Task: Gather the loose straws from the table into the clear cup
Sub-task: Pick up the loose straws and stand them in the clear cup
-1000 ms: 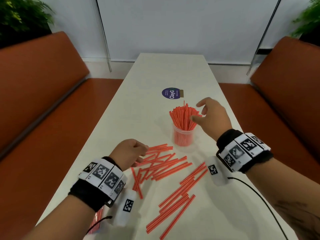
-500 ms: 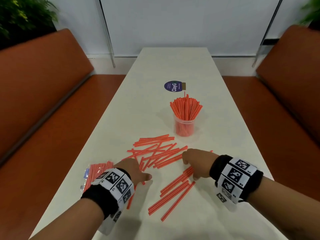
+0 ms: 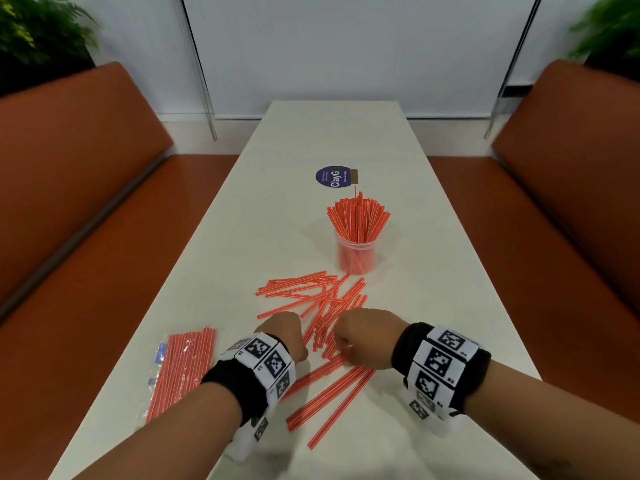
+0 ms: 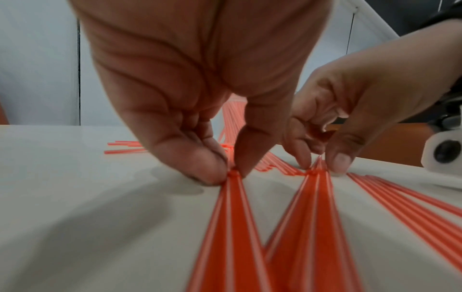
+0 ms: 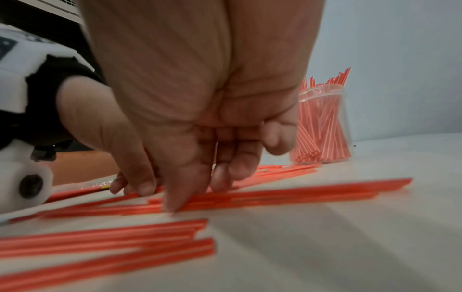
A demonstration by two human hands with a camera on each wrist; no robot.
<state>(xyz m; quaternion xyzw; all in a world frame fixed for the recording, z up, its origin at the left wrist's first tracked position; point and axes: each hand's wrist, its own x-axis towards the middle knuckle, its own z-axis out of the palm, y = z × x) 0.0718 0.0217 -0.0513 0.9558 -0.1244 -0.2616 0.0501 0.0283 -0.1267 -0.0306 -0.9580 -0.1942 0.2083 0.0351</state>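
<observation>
at the far left of the surface lies a clear packet of straws, unopened as far as i can tell. a moment ago the left hand was already low by the scatter; now its fingers pinch the ends of a few loose straws against the surface. the right hand was up at the cup a second back — it has come down beside the left, and its fingers are narrowed on another small bunch of straw ends. so one load looks delivered and both hands are starting the next pick-up, with plenty still lying between the hands and the cup. the cup stands upright further up the surface, right of centre, already packed with straws. beyond it sits a round purple sticker reading "ClayG" — the smaller print on it is too fine to read.
</observation>
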